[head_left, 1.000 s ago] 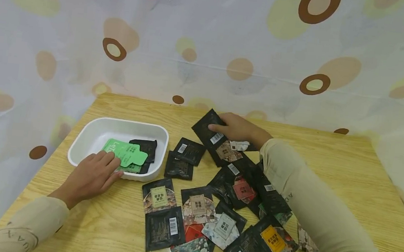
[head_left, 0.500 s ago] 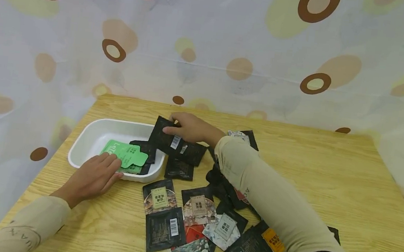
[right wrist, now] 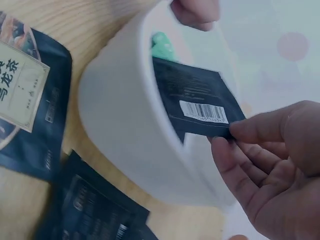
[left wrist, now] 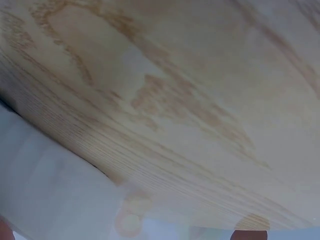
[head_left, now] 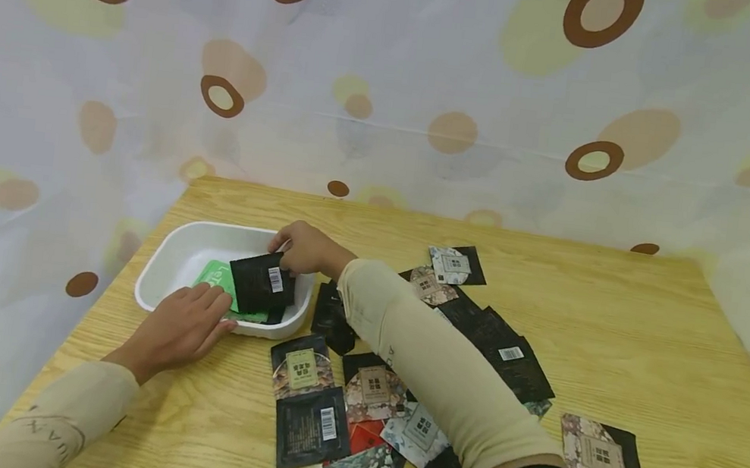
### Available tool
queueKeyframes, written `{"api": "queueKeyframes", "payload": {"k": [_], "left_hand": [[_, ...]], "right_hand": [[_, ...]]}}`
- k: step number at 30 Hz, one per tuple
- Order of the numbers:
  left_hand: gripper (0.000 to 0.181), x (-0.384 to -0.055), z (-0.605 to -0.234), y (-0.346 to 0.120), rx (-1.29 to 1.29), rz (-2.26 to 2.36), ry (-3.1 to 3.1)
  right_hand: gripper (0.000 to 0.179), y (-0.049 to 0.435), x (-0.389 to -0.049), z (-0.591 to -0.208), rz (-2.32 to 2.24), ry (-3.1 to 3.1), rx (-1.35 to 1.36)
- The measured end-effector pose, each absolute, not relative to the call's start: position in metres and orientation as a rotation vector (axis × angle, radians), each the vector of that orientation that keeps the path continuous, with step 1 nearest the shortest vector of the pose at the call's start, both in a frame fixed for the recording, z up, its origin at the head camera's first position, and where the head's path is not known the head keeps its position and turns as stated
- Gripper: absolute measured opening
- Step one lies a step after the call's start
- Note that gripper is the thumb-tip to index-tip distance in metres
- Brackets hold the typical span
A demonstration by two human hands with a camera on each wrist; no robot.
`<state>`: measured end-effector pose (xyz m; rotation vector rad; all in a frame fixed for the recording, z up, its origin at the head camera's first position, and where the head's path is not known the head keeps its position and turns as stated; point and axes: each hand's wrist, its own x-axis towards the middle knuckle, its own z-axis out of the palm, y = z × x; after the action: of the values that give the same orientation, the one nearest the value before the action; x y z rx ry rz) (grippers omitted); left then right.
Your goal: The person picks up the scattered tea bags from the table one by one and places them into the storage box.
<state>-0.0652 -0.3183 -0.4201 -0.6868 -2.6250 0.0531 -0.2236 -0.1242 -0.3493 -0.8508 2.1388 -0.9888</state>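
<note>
My right hand (head_left: 307, 248) pinches a black tea sachet (head_left: 260, 283) by one corner, between thumb and fingertips. The sachet, its barcode side showing, hangs over the inside of a white plastic basin (right wrist: 115, 95). Beneath it, a green packet (head_left: 216, 275) lies in the basin, partly covered. At the near rim, my left hand (head_left: 183, 328) grips the basin, fingers over the edge and thumb outside. In the right wrist view, the left hand's fingers (right wrist: 197, 12) show above that rim. The left wrist view catches mostly wood tabletop and the basin's side (left wrist: 55, 185).
Several black tea sachets lie spread over the wooden table (head_left: 613, 320), some overlapping, such as one with a yellow label (head_left: 301, 367). A lone sachet (head_left: 601, 456) lies at the right. My right forearm covers part of the pile. A dotted curtain (head_left: 393, 60) hangs behind.
My right hand has carried the black sachet leftward from the back of the pile to over the basin. My left hand stays on the rim.
</note>
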Motion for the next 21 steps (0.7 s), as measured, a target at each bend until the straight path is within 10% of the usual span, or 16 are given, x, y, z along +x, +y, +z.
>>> {"api": "queueKeyframes", "payload": {"k": [21], "left_hand": [[0.049,-0.073,-0.418,-0.320,-0.777,-0.051,-2.612]], "right_hand": [[0.038,0.009,-0.258,-0.340,-0.877,2.207,-1.067]]}}
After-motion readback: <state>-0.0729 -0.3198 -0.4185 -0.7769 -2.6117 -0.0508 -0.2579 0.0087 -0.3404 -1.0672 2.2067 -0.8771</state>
